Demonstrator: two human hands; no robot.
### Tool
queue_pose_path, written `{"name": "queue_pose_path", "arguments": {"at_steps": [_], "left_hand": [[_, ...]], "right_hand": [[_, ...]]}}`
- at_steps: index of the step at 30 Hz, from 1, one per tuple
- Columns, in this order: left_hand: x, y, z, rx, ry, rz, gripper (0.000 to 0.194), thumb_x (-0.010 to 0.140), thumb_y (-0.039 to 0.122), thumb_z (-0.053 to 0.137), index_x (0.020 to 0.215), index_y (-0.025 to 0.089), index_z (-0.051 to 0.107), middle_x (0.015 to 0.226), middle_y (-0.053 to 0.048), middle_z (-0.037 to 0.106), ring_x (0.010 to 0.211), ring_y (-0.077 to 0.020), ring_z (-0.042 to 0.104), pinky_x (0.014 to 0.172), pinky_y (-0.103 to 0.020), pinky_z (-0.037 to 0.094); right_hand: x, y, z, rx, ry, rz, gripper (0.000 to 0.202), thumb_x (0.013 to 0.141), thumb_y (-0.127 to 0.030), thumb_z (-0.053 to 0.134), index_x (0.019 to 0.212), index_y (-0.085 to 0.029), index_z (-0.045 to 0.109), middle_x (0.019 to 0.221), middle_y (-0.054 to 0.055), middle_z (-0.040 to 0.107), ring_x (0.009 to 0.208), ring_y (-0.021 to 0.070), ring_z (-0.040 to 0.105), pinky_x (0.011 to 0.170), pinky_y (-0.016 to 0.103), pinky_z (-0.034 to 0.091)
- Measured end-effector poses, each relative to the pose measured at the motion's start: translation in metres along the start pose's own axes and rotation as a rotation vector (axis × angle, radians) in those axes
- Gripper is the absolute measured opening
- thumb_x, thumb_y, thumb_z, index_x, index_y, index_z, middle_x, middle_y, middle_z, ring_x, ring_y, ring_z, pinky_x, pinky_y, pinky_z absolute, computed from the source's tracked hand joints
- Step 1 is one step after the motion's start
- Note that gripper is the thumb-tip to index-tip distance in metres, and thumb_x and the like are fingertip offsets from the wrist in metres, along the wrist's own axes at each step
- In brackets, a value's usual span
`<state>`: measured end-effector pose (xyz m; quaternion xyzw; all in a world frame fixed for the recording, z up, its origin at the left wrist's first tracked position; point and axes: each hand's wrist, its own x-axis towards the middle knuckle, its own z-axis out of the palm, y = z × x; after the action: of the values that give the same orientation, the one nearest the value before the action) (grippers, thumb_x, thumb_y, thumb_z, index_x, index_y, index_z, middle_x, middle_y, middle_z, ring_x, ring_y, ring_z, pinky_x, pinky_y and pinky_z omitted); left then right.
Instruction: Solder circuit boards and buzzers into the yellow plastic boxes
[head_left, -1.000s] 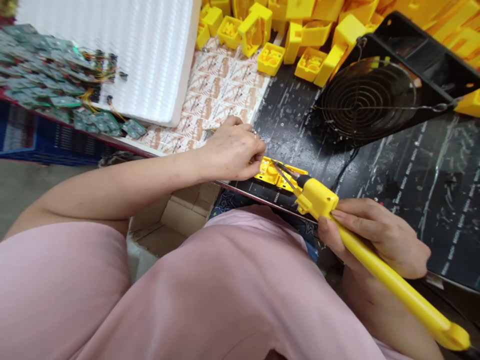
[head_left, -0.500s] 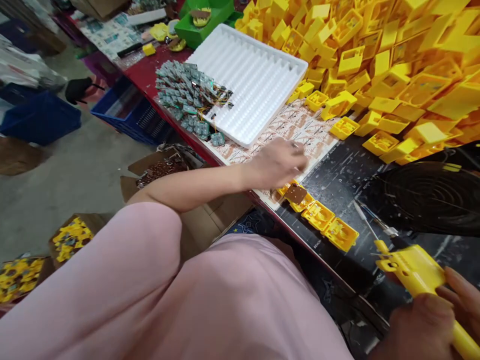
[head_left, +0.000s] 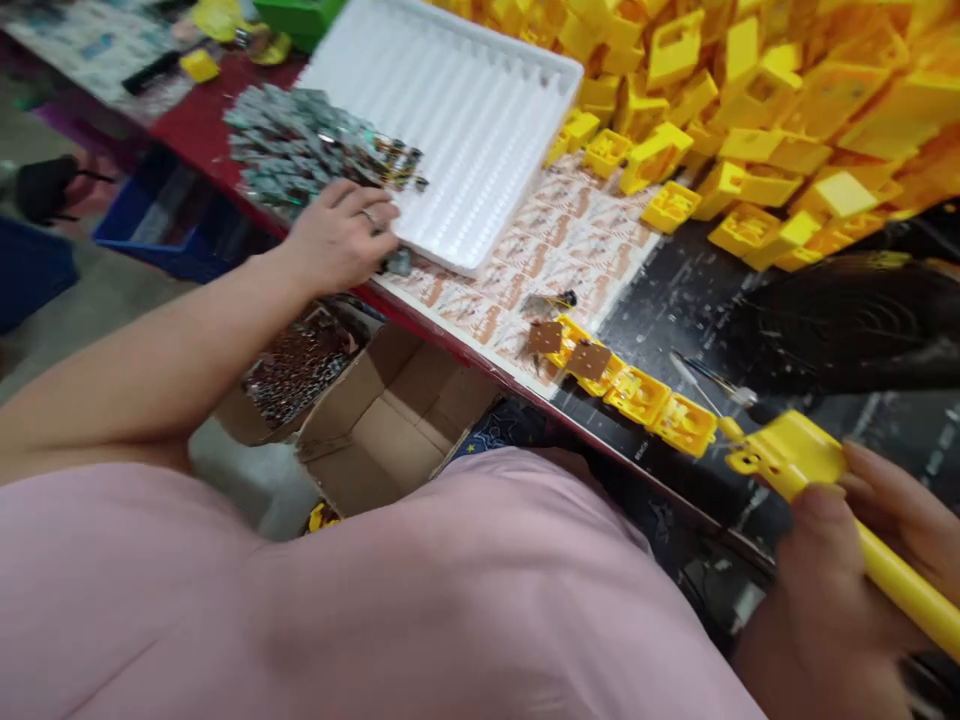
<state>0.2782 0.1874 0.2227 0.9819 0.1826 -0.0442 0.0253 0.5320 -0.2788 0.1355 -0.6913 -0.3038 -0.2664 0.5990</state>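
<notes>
My left hand (head_left: 345,238) is at the near edge of a heap of small grey-green circuit boards (head_left: 292,140) with wires. Its fingers are bent together and their tips are hidden, so what they hold does not show. My right hand (head_left: 832,570) grips a yellow soldering gun (head_left: 799,455), its thin metal tip pointing at the bench. A row of open yellow plastic casings (head_left: 637,396) lies left of that tip. Brown square boards (head_left: 590,360) rest on the casings at the row's far end. Beside them lies a wired piece with a black end (head_left: 568,299).
A white ridged foam tray (head_left: 457,130) lies beyond the boards. Yellow casings (head_left: 787,110) are heaped at the back right, behind a dark round fan-like grille (head_left: 862,320). Below the bench edge stand cardboard boxes (head_left: 390,420) and a blue crate (head_left: 165,215).
My left hand has moved left from the casing row to the heap of circuit boards. A second brown board and a wired piece now show there. The view has shifted; my right hand still grips the soldering gun.
</notes>
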Motion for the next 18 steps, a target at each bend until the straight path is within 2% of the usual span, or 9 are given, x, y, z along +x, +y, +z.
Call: {"name": "queue_pose_path", "arguments": {"at_steps": [2,3,5,7,8,10,13,15,18], "left_hand": [[-0.003,-0.006,0.0,0.012,-0.001,0.044,0.067,0.108,0.056,0.015,0.125,0.028,0.073,0.171,0.018,0.032,0.154,-0.0341,0.031,0.132,-0.058,0.015],[-0.004,-0.01,0.001,-0.024,0.02,0.113,0.061,0.107,0.055,0.021,0.132,0.032,0.072,0.17,0.024,0.026,0.154,-0.0357,0.032,0.133,-0.058,0.015],[-0.006,-0.014,0.003,-0.087,0.068,0.189,0.049,0.105,0.052,0.035,0.148,0.047,0.058,0.166,0.036,0.017,0.154,-0.0386,0.033,0.135,-0.059,0.01],[-0.007,-0.011,0.005,-0.101,0.104,0.197,0.054,0.104,0.051,0.04,0.158,0.055,0.038,0.163,0.038,0.024,0.154,-0.0395,0.032,0.136,-0.06,0.005],[-0.007,-0.007,0.005,-0.096,0.102,0.186,0.057,0.105,0.053,0.038,0.161,0.055,0.031,0.16,0.037,0.032,0.154,-0.0383,0.032,0.136,-0.059,0.003],[-0.006,0.003,0.006,-0.089,0.065,0.17,0.056,0.106,0.056,0.029,0.162,0.051,0.034,0.156,0.033,0.045,0.152,-0.0345,0.034,0.137,-0.055,0.005],[-0.004,0.01,0.006,-0.055,0.046,0.209,0.056,0.107,0.047,0.02,0.146,0.042,0.06,0.168,0.026,0.034,0.155,-0.0322,0.032,0.135,-0.055,0.007],[-0.002,0.005,0.005,-0.013,0.053,0.236,0.049,0.106,0.037,0.025,0.128,0.029,0.068,0.173,0.014,0.031,0.159,-0.0316,0.029,0.133,-0.057,0.008],[0.006,-0.011,0.0,-0.137,0.136,0.278,0.029,0.102,0.036,0.044,0.113,0.018,0.064,0.156,-0.002,0.058,0.154,-0.0259,0.04,0.131,-0.051,0.017]], "right_hand": [[0.007,-0.012,0.003,-0.066,0.021,-0.191,0.038,0.062,-0.047,0.094,0.098,-0.037,0.084,0.055,0.0,0.067,0.031,0.0117,0.045,0.027,0.022,0.024],[0.009,-0.019,0.002,-0.113,-0.055,-0.154,0.038,0.07,-0.04,0.091,0.107,-0.036,0.083,0.065,0.002,0.074,0.037,0.0146,0.055,0.031,0.023,0.035],[0.011,-0.03,-0.001,-0.159,-0.158,-0.108,0.042,0.077,-0.027,0.087,0.118,-0.035,0.08,0.073,0.002,0.077,0.044,0.0151,0.061,0.039,0.021,0.046],[0.011,-0.038,-0.005,-0.171,-0.224,-0.064,0.045,0.081,-0.019,0.083,0.124,-0.033,0.078,0.08,0.003,0.079,0.05,0.0144,0.065,0.046,0.02,0.051],[0.01,-0.041,-0.008,-0.169,-0.248,-0.049,0.046,0.082,-0.017,0.081,0.125,-0.033,0.077,0.084,0.003,0.08,0.053,0.0142,0.067,0.049,0.019,0.052],[0.008,-0.043,-0.012,-0.162,-0.271,-0.031,0.047,0.083,-0.016,0.08,0.127,-0.032,0.076,0.091,0.003,0.081,0.059,0.0143,0.07,0.055,0.019,0.055],[0.008,-0.041,-0.013,-0.137,-0.249,-0.023,0.043,0.085,-0.019,0.08,0.126,-0.031,0.076,0.091,0.003,0.081,0.061,0.0134,0.07,0.056,0.019,0.056],[0.007,-0.039,-0.012,-0.106,-0.196,-0.012,0.039,0.085,-0.024,0.081,0.123,-0.029,0.077,0.088,0.001,0.079,0.06,0.0118,0.068,0.054,0.018,0.055],[0.007,-0.037,-0.01,-0.062,-0.148,0.021,0.04,0.083,-0.031,0.085,0.122,-0.03,0.077,0.093,0.001,0.079,0.065,0.011,0.07,0.057,0.018,0.057]]}}
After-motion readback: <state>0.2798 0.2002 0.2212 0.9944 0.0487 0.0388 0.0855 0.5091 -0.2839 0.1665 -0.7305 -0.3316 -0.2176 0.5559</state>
